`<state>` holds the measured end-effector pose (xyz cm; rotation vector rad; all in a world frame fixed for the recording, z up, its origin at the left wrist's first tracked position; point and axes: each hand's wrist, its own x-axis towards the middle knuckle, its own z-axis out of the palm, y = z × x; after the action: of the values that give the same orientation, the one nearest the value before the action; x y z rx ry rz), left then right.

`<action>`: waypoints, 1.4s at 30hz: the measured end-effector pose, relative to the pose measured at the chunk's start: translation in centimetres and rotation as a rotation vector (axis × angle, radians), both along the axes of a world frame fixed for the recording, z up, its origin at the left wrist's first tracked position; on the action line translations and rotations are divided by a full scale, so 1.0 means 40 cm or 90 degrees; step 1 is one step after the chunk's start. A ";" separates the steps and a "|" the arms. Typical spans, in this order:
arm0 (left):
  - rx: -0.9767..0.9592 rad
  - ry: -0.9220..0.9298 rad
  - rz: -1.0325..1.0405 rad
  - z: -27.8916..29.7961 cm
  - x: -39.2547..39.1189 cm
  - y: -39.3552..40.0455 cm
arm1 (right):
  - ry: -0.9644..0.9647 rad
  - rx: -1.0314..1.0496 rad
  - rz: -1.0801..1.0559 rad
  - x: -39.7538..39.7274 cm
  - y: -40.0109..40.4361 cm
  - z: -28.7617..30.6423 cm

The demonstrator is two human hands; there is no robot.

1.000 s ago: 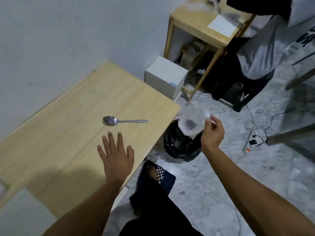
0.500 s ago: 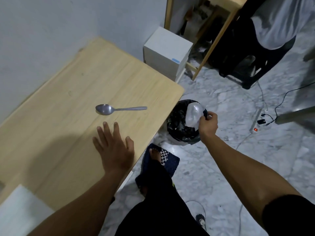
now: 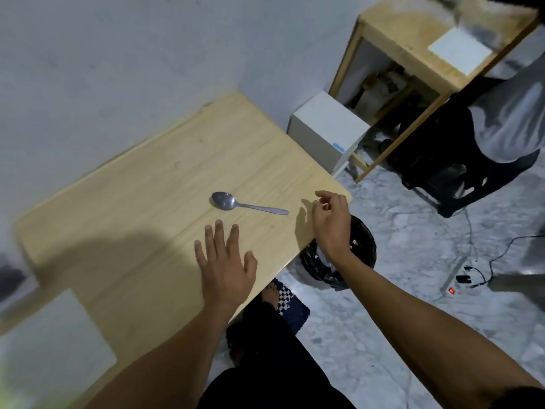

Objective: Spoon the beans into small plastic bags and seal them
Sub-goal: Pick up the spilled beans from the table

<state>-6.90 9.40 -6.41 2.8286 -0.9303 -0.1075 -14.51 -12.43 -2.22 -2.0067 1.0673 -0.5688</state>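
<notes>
Head: right hand over table edge, empty.

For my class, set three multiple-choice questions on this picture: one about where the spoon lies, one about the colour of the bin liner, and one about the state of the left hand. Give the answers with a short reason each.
1. Where does the spoon lie?
A. On the table
B. In the bin
C. On the floor

2. What colour is the liner of the bin?
A. White
B. Black
C. Blue

3. How is the left hand?
A. Gripping the spoon
B. Clenched in a fist
C. Flat with fingers spread

Answers:
1. A, the spoon rests on the wooden table, beyond the left hand's fingertips.
2. B, a glossy black liner shows in the bin beside the table's edge.
3. C, its fingers are straight and spread over the tabletop, holding nothing.
</notes>
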 end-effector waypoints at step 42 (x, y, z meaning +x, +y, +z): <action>-0.087 0.041 0.362 0.017 0.227 0.227 | 0.269 -0.004 0.257 0.747 0.098 -0.025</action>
<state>2.19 18.48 -5.73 2.8161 -0.0934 -0.0586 15.39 -8.50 -3.21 -2.3226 0.8523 0.0691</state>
